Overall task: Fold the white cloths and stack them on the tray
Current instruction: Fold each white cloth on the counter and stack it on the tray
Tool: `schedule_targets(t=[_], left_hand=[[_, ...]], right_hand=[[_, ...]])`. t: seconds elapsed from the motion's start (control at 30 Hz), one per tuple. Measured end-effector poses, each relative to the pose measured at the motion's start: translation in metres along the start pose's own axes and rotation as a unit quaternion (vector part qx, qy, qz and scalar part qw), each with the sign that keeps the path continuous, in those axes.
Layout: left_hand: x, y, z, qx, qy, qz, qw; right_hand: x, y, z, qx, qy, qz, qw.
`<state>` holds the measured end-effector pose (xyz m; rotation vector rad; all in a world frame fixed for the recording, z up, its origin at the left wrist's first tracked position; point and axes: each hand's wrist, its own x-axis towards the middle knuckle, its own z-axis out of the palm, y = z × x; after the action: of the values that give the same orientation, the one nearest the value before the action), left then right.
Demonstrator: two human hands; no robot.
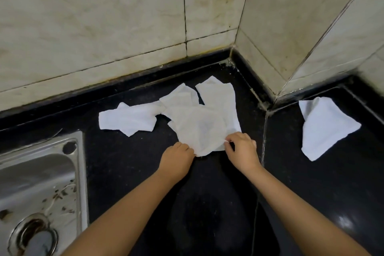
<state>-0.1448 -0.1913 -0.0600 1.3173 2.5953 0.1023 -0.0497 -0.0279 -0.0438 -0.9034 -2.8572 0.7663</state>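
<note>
Several white cloths lie crumpled on a black counter. The nearest cloth lies on top of the pile in the middle. My left hand grips its near left edge. My right hand pinches its near right corner. Another white cloth lies to the left of the pile, and one more behind it. A separate white cloth lies alone on the counter to the right. No tray is in view.
A steel sink with debris and a drain sits at the near left. Tiled walls close off the back and form a corner at the right. A dark round shape lies on the counter between my forearms.
</note>
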Motion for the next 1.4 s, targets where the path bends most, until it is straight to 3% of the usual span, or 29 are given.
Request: schedule_targets(t=[0.07, 0.17, 0.27, 0.5, 0.57, 0.7, 0.97, 1.07, 1.17, 1.3, 1.4], left_hand=[[-0.002, -0.001, -0.015, -0.062, 0.002, 0.023, 0.998], [-0.009, -0.005, -0.045, -0.145, 0.098, 0.002, 0.985], [-0.022, -0.001, -0.086, -0.199, 0.146, 0.039, 0.968], [-0.064, 0.041, -0.142, -0.268, 0.211, 0.126, 0.931], [-0.077, 0.063, -0.145, -0.276, 0.203, 0.167, 0.925], [-0.097, 0.130, -0.136, -0.313, 0.168, 0.255, 0.899], [-0.116, 0.289, -0.121, -0.349, 0.078, 0.328, 0.874], [-0.119, 0.339, -0.113, -0.334, 0.064, 0.354, 0.871], [-0.114, 0.385, -0.110, -0.339, 0.070, 0.369, 0.863], [-0.112, 0.428, -0.109, -0.345, 0.074, 0.389, 0.851], [-0.115, 0.434, -0.090, -0.301, 0.054, 0.418, 0.856]], right_hand=[[-0.004, -0.005, -0.008, 0.030, 0.008, -0.021, 0.999], [-0.015, -0.019, -0.027, 0.115, 0.023, -0.028, 0.993], [-0.033, -0.035, -0.052, 0.171, 0.047, -0.016, 0.984], [-0.134, -0.034, -0.104, 0.070, 0.105, -0.077, 0.989], [-0.173, -0.025, -0.113, 0.070, 0.134, -0.056, 0.987], [-0.250, 0.003, -0.131, 0.108, 0.194, 0.067, 0.973], [-0.404, 0.090, -0.175, -0.018, 0.139, 0.180, 0.974], [-0.444, 0.133, -0.186, -0.049, 0.161, 0.258, 0.951], [-0.474, 0.166, -0.210, -0.078, 0.246, 0.330, 0.908], [-0.500, 0.193, -0.236, -0.116, 0.370, 0.313, 0.867], [-0.521, 0.207, -0.224, -0.112, 0.361, 0.272, 0.885]])
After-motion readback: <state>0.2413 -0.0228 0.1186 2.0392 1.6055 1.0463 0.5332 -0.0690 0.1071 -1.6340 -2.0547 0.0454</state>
